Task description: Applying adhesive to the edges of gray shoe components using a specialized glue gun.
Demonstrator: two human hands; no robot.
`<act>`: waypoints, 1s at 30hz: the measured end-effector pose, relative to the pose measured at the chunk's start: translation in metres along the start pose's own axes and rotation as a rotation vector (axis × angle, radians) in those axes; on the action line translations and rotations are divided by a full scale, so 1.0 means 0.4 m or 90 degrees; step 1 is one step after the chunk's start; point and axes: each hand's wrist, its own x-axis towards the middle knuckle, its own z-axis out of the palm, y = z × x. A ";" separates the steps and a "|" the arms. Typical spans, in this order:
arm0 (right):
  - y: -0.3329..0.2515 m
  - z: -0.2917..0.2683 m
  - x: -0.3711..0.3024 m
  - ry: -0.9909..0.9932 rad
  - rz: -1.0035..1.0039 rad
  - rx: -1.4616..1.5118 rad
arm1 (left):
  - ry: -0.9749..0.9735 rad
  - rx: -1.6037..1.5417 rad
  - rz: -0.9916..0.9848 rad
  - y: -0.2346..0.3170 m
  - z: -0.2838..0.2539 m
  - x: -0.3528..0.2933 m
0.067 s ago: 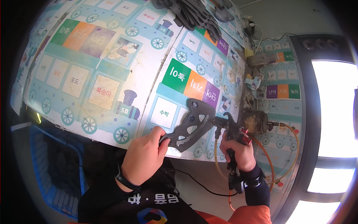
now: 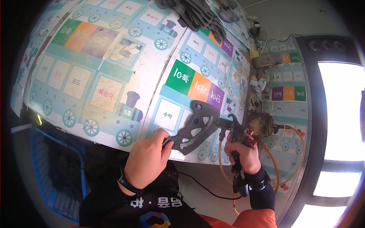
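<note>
My left hand (image 2: 146, 159) pinches one end of a dark grey, flat plastic part (image 2: 199, 111) with a curved edge and several cut-out holes. The part is held over the near edge of a table covered with printed sheets. My right hand (image 2: 248, 155) is wrapped round the grip of a black spray gun (image 2: 236, 131) with red knobs, its nozzle end pointing left at the part's right side. The nozzle's tip sits very close to the part; whether they touch I cannot tell. Hoses hang from the gun.
Dark grey parts (image 2: 194, 15) lie heaped at the table's far side. A stained round pot (image 2: 260, 123) stands right of the gun, with a yellowish hose (image 2: 303, 142) joined to it. A blue basket (image 2: 57, 190) is low at left. Bright window panes (image 2: 342, 110) line the right.
</note>
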 end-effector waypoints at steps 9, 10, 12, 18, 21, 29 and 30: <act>-0.017 0.021 0.008 0.002 0.003 0.010 | -0.009 -0.004 -0.009 0.000 -0.001 0.000; -0.021 0.025 0.008 -0.002 0.007 0.011 | -0.009 -0.007 -0.009 0.000 -0.001 0.000; -0.027 0.033 0.007 -0.006 0.010 0.011 | -0.009 -0.011 -0.010 0.000 -0.001 0.000; -0.041 0.051 0.006 -0.016 0.001 0.008 | -0.011 -0.018 -0.014 0.000 -0.003 -0.001; -0.047 0.059 0.002 -0.017 0.015 0.013 | -0.009 -0.021 -0.018 0.001 -0.002 0.000; -0.046 0.068 -0.004 -0.036 0.035 0.030 | -0.021 -0.011 0.007 0.000 -0.004 -0.001; -0.042 0.066 -0.005 -0.034 0.034 0.030 | -0.020 -0.012 0.007 -0.001 -0.004 -0.001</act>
